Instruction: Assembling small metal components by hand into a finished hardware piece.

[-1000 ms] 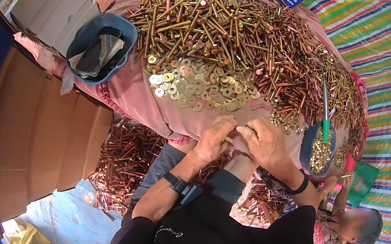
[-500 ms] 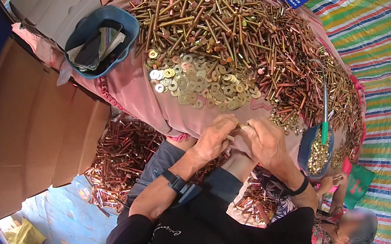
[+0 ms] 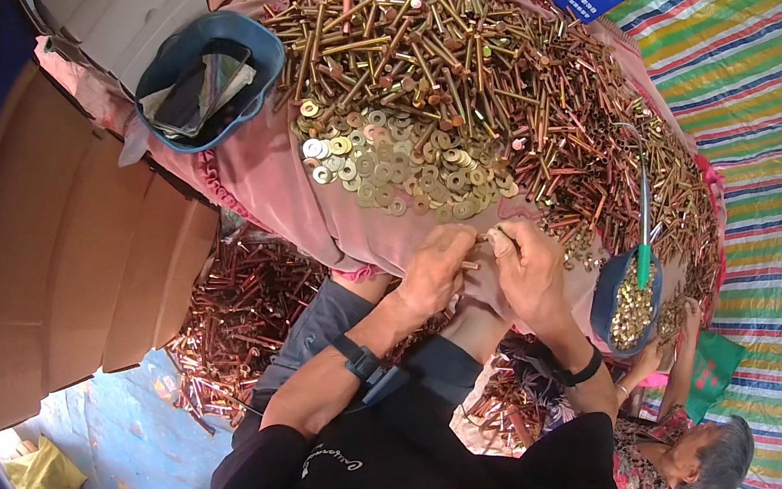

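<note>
My left hand point(image 3: 439, 266) is closed around a bolt, whose end point(image 3: 469, 265) sticks out by the fingers. Close beside it, my right hand point(image 3: 528, 269) pinches with thumb and forefinger near the bolt's other end; whatever is in that pinch is too small to make out. Both hands are over the near edge of a pink cloth point(image 3: 288, 194). Just beyond them lies a spread of flat washers point(image 3: 415, 170). Behind the washers is a large heap of brassy bolts point(image 3: 442, 44). Small nuts point(image 3: 576, 247) lie scattered to the right of my right hand.
A blue tub point(image 3: 267, 56) with a phone and papers stands far left. To the right, a dark blue scoop point(image 3: 604, 304) holds small nuts and a green-handled tool point(image 3: 646, 237). More bolts point(image 3: 244, 312) lie lower left beside cardboard point(image 3: 60, 264). Another person's hand point(image 3: 690, 316) reaches in at right.
My right hand has drawn slightly apart from my left, its thumb and forefinger now pointing up. At right, the other person's hand has moved up to the heap's edge.
</note>
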### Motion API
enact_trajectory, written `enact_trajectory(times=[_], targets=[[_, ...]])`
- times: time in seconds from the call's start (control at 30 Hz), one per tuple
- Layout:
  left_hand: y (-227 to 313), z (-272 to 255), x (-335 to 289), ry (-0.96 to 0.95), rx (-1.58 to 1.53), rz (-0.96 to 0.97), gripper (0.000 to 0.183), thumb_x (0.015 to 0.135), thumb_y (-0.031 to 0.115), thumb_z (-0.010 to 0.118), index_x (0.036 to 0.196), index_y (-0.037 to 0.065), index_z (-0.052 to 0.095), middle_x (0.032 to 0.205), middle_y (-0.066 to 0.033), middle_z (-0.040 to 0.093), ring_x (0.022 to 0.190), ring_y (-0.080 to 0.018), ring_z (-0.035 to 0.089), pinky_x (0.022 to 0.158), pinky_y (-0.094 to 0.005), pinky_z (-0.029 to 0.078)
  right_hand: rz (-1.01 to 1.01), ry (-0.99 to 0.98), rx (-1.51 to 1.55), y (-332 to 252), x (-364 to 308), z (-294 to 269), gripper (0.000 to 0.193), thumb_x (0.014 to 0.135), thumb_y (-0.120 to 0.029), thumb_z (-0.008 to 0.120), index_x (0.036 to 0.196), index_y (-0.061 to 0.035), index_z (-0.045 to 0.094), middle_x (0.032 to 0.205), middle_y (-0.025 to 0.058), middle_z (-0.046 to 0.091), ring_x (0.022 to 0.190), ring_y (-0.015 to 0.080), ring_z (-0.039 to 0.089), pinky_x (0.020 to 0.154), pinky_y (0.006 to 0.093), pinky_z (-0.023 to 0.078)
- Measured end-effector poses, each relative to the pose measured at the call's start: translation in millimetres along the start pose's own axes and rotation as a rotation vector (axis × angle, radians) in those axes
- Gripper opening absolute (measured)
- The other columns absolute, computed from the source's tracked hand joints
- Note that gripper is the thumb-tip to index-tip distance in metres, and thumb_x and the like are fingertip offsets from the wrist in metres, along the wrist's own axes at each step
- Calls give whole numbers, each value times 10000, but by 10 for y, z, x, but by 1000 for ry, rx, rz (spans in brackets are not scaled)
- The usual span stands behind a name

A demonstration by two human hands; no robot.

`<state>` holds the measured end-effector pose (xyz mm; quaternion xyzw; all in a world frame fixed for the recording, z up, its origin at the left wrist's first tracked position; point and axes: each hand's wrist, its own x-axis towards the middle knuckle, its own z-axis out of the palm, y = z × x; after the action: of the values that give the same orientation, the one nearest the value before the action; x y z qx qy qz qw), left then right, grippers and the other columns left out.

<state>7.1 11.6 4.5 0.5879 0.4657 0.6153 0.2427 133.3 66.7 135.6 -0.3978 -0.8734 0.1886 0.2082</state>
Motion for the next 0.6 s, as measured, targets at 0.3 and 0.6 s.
enact_trajectory(times=[0.3, 0.6], targets=[[-16, -74, -18, -40, -152, -84, 585, 690, -165, 594, 1248, 12, 570, 1070, -175, 643, 1016, -393, 621, 829, -454, 539, 15, -84, 253, 81, 52, -194, 214, 1019, -106, 635, 1177, 37, 662, 931, 98, 668, 789, 160, 688, 697, 282, 549], [-29, -76, 7, -11, -95, -15, 602, 680, -180, 584, 1249, 14, 567, 1066, -175, 645, 993, -407, 626, 805, -456, 549, 163, -179, 489, 201, -38, -13, 258, 1036, -127, 617, 1236, 30, 664, 994, 71, 649, 839, 131, 673, 751, 266, 546]])
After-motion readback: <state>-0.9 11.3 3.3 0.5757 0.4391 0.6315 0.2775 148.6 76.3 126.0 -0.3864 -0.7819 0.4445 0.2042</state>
